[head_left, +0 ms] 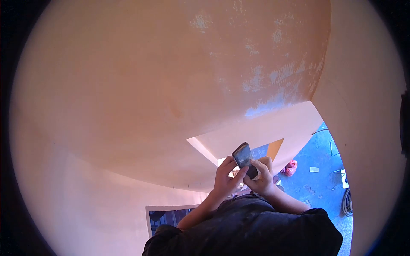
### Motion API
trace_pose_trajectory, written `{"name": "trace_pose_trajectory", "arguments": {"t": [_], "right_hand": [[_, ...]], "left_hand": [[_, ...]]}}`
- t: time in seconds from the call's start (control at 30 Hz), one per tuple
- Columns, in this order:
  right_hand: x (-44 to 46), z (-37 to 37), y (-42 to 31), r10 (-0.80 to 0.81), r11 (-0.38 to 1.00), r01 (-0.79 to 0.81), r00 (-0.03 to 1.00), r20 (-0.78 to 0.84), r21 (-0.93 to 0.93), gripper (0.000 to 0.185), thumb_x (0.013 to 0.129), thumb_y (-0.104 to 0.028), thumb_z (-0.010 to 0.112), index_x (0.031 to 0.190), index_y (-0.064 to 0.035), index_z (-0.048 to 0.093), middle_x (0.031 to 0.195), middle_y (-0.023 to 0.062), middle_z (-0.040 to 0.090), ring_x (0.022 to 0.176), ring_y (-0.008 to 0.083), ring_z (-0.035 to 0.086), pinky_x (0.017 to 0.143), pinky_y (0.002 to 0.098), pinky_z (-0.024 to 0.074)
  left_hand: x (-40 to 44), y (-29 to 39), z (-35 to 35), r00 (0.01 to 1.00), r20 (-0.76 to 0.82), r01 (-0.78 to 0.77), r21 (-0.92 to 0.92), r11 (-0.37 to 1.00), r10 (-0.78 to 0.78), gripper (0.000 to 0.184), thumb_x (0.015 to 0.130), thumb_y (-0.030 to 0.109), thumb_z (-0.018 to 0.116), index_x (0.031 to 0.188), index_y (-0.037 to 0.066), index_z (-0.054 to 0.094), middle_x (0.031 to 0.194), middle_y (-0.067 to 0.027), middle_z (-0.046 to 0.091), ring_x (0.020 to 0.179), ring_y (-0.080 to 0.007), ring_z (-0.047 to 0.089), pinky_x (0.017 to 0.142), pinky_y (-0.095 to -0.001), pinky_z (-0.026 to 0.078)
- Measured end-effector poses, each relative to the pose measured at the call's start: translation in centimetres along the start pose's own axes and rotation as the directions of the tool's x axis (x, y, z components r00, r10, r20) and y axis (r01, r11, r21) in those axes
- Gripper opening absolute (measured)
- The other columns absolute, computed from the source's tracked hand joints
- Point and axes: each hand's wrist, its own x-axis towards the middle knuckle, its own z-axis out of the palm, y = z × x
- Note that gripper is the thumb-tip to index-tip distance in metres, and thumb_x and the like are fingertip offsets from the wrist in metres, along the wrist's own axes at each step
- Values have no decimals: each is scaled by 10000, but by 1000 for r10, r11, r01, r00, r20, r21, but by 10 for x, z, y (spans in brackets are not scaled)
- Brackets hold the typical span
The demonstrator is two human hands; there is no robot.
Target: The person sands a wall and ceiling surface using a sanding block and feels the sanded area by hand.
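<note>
A dark smartphone (243, 155) is held tilted in front of my torso, its glossy face showing pale reflections. My left hand (227, 176) grips its left side, with the thumb at the lower edge. On the other side, my right hand (261, 176) is closed around the lower part, the thumb lying over the face. What the screen displays is too small to make out. Some fingers of both hands are hidden behind the phone.
An orange wall (141, 85) with whitish patches curves overhead. A rectangular opening (203, 149) lies behind the phone. At right, the blue floor (305, 181) holds a pink bag (291, 168) and a dark coil (347, 203). A dark window (171, 216) is lower left.
</note>
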Motion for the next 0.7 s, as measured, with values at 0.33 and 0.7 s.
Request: {"name": "trace_pose_trajectory", "arguments": {"t": [0.33,0.7], "right_hand": [[9,7,-3,264,947,-298,934,241,117,635,749,-74,791,1303,38,503,989,131,600,880,221,593,789,326,487],[7,20,-13,394,878,-398,916,70,266,534,794,-20,750,1268,35,511,964,138,626,835,185,640,742,307,514]], "left_hand": [[10,9,-17,993,-33,104,-194,975,-113,141,932,50,583,1023,-33,652,1001,-101,588,884,-157,614,774,-276,496],[15,6,-8,995,-102,-6,-115,993,-6,211,960,43,548,1145,-59,554,1055,-122,503,904,-156,607,732,-248,517]]}}
